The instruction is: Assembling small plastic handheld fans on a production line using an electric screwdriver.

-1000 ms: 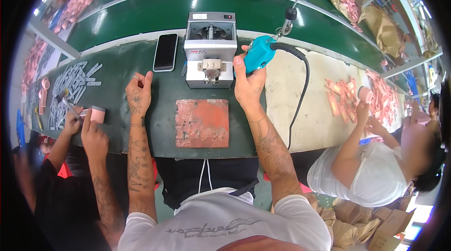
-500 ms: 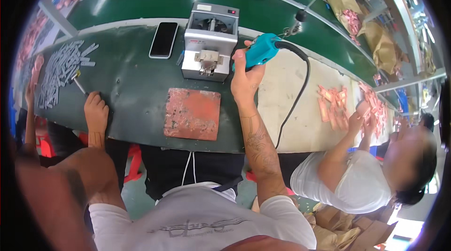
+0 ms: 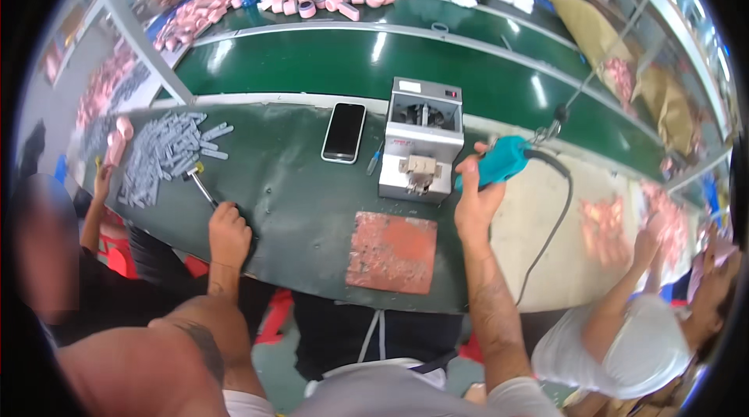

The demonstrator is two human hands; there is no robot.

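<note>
Green bench [image 3: 296, 206]: right hand [image 3: 477, 202] grips teal screwdriver [image 3: 499, 163]; left arm raised, hand unseen.

Head-worn fisheye, down over workbench [image 3: 296, 206]

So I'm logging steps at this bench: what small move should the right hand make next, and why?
Probably lower the teal electric screwdriver to the grey screw feeder outlet. The right hand holds it raised right beside the feeder, while the red work pad lies bare.

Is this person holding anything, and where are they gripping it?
The right hand grips a teal power screwdriver around its body. The left hand cannot be told.
</note>
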